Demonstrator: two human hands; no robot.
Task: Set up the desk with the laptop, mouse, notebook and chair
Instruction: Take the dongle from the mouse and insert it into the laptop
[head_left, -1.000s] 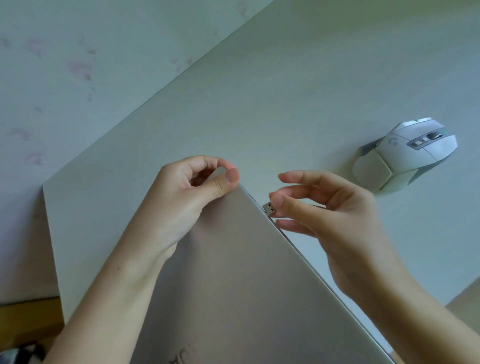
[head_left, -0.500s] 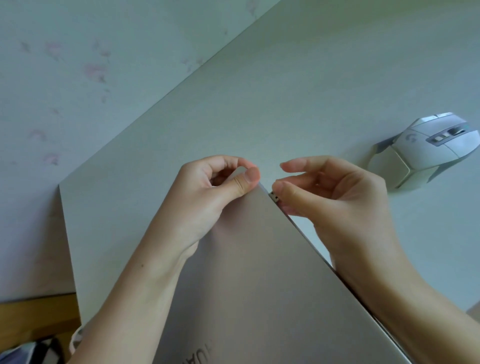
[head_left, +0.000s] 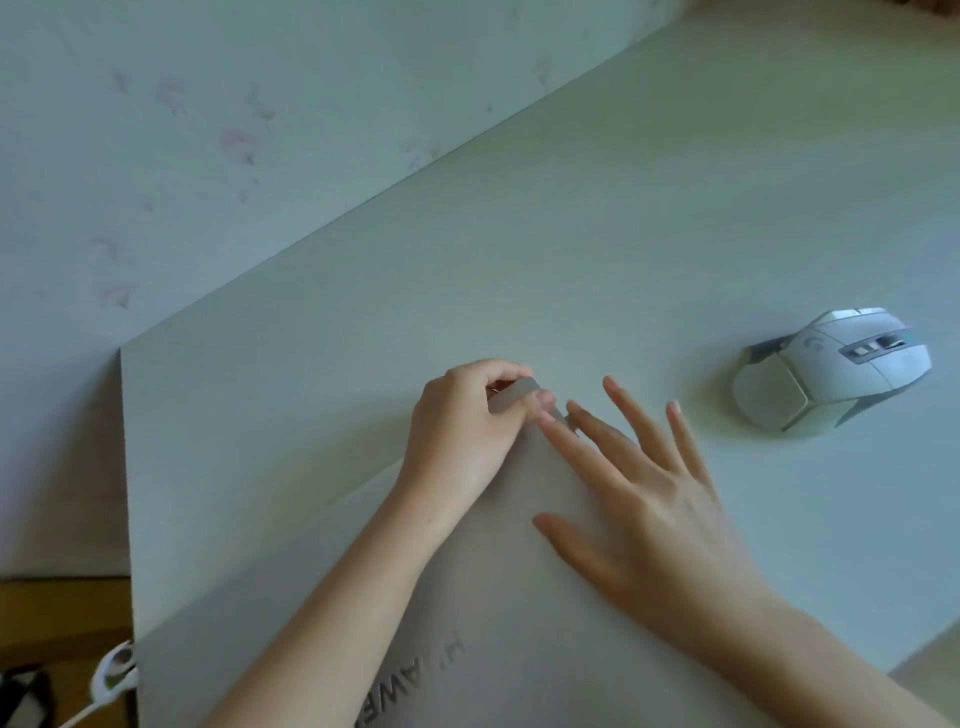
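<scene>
A closed grey laptop (head_left: 498, 597) lies on the pale desk (head_left: 571, 234), its far corner pointing away from me. My left hand (head_left: 462, 421) grips that far corner, fingers curled over the edge and thumb on the lid. Just to its right my right hand (head_left: 639, 493) lies with fingers spread and straight across the lid and its right edge, the index fingertip close to my left thumb. A white and grey mouse (head_left: 831, 369) sits on the desk to the right, apart from both hands. The small USB plug is hidden.
The desk stands against a pale wall (head_left: 208, 130) with faint pink marks. Its left edge (head_left: 127, 467) drops to a wooden floor (head_left: 57, 613). A white cable end (head_left: 114, 670) hangs by the desk's near left corner.
My right hand has let go of the small USB plug it pinched at the laptop's edge and now lies spread on the lid. The view has pulled back. The left hand still holds the corner.
</scene>
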